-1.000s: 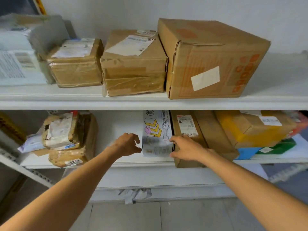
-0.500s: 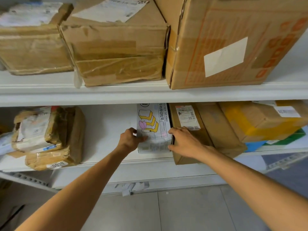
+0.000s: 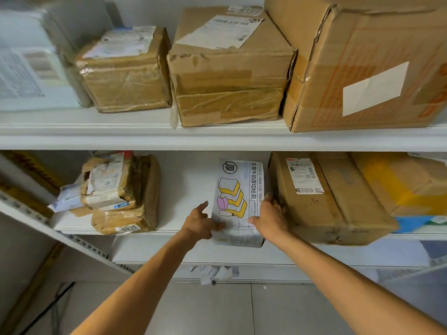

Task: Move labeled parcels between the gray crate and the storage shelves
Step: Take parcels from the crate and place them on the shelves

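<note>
A white toast box (image 3: 238, 189) with yellow bread drawings lies on the lower shelf (image 3: 183, 228), its near end sticking out past the shelf edge. My left hand (image 3: 200, 222) grips the box's left side with the thumb on top. My right hand (image 3: 269, 217) grips its right side, wedged between the toast box and a brown labeled carton (image 3: 321, 204). The gray crate is not in view.
The upper shelf (image 3: 217, 137) carries three brown cartons (image 3: 229, 76) and a white parcel (image 3: 26, 73) at the left. On the lower shelf, stacked taped parcels (image 3: 118, 197) sit left and a yellow carton (image 3: 406, 187) right. Gray tiled floor lies below.
My left hand reached the toast box and took hold of its left side. The box has slid toward me, now overhanging the shelf edge. The view shifted left and down.
</note>
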`<state>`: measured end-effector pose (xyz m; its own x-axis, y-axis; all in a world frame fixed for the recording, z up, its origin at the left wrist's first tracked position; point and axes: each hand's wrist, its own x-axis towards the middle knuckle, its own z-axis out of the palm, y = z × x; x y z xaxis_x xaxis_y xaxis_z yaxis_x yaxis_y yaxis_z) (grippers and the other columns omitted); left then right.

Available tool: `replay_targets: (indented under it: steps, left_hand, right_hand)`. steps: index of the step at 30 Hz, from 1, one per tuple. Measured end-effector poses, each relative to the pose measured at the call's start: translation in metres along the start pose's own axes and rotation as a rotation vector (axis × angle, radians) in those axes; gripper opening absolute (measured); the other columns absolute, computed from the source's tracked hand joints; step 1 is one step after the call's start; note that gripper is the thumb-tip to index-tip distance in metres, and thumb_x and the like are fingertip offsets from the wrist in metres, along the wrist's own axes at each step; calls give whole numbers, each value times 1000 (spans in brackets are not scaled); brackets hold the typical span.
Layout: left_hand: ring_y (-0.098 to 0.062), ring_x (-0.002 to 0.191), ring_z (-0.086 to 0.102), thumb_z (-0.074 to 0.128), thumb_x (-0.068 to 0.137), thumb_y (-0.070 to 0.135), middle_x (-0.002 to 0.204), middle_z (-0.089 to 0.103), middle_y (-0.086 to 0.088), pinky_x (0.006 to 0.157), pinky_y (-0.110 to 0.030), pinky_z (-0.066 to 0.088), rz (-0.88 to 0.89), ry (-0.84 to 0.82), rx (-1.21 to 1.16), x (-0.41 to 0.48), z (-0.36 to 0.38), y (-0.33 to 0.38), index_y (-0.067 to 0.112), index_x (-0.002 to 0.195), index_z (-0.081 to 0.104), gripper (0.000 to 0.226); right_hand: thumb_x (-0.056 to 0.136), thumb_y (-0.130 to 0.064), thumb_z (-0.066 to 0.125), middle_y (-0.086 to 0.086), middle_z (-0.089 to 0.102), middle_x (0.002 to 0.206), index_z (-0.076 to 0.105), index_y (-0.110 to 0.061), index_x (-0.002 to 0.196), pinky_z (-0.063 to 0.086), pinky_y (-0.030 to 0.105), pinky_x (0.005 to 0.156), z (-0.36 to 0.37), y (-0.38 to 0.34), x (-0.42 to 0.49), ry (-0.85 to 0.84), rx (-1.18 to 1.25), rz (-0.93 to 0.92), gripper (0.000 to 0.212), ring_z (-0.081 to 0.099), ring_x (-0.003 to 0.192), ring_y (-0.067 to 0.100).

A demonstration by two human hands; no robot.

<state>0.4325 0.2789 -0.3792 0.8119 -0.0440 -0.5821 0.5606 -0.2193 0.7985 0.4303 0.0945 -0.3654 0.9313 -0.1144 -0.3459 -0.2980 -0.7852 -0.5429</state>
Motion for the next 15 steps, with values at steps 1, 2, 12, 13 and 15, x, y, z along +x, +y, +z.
replay_targets:
  steps: [1,2,12,13,15]
  left_hand:
    - [-38,120,54,72,79,-4,142,45,-19,92,-51,52,-10,-42,-34,-1,-3,-4,16,152,21,92]
    - [-36,119,55,71,80,-7,141,46,-19,90,-46,54,8,-103,-30,-3,-5,-8,18,153,20,92]
    - [-28,106,64,79,75,4,118,64,-8,86,-43,57,173,-101,-97,-24,3,-33,27,136,53,70]
    - [-26,104,66,80,75,7,116,68,-4,85,-40,58,194,-62,-124,-31,4,-35,26,133,57,65]
    - [-22,102,68,77,77,5,112,72,3,82,-33,58,249,-43,-161,-48,6,-36,23,126,63,54]
  right_hand:
    - [86,-12,70,11,46,143,28,-5,144,44,32,102,3,-1,2,-18,35,33,71,46,130,28]
    - [84,-9,72,9,49,140,29,-5,143,45,28,95,3,-2,2,-47,53,68,73,50,126,26]
    - [71,16,72,3,51,141,21,-20,150,44,37,104,0,20,-23,-186,453,112,100,45,133,23]
    - [74,16,70,4,49,143,18,-22,152,44,40,105,-2,20,-29,-174,530,133,101,44,134,24]
    - [78,10,71,4,39,150,12,-24,154,38,46,110,-8,19,-39,-125,667,159,102,40,136,26]
